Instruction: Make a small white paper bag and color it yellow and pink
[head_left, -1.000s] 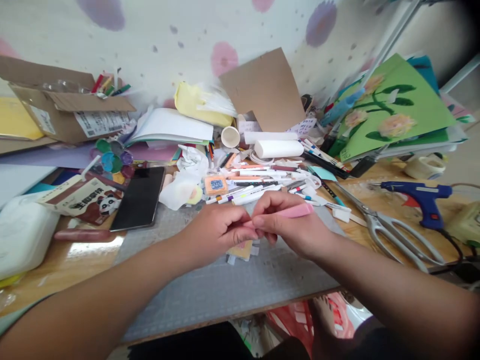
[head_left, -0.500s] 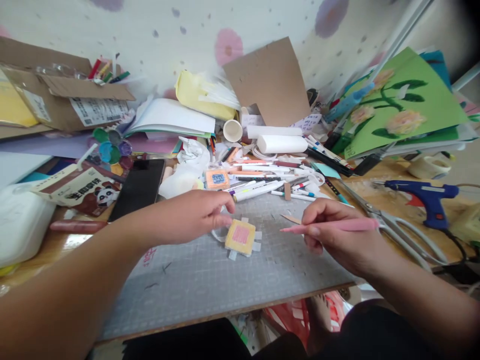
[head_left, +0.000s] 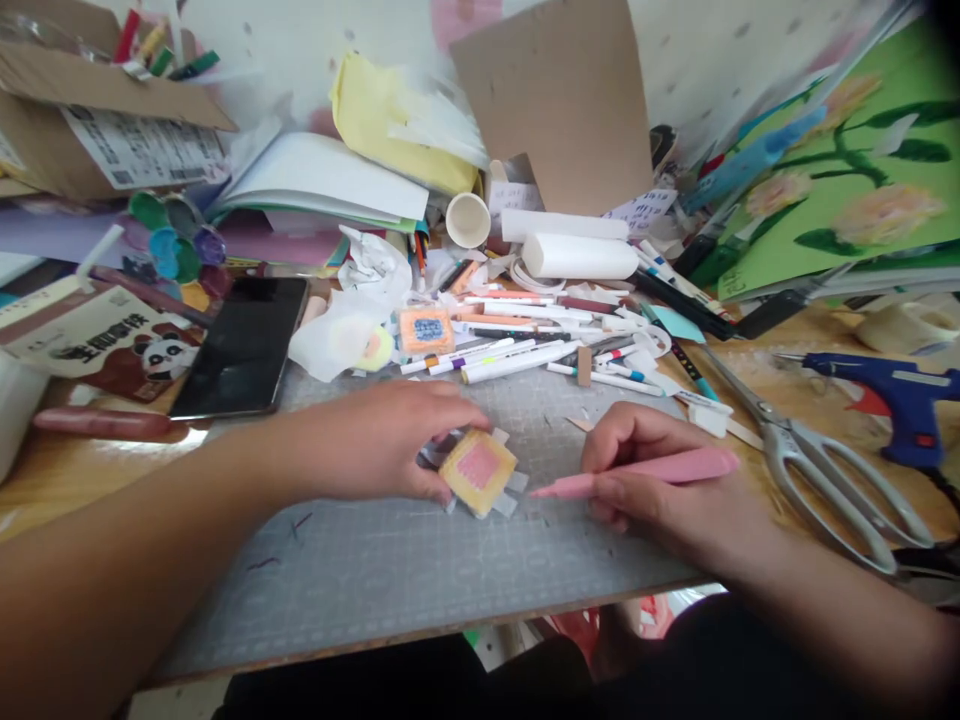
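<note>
My left hand curls around the left side of a small yellow square piece with a pink middle, thumb and fingers at its edges. Clear tape-like tabs stick out around the square, which is tilted on the grey cutting mat. Between the thumb and fingers of my right hand is a pink pen. The pen's tip points left and stops a short way from the square. A similar orange square with a blue middle lies farther back, beside crumpled white paper.
Several markers are piled behind the mat. Scissors and a blue glue gun lie at the right. A black phone and a panda-printed carton are at the left, with a cardboard box behind.
My left hand has closed around the yellow square, which has turned and tilted. My right hand has brought the pink pen closer to it. The camera view has shifted nearer and downward.
</note>
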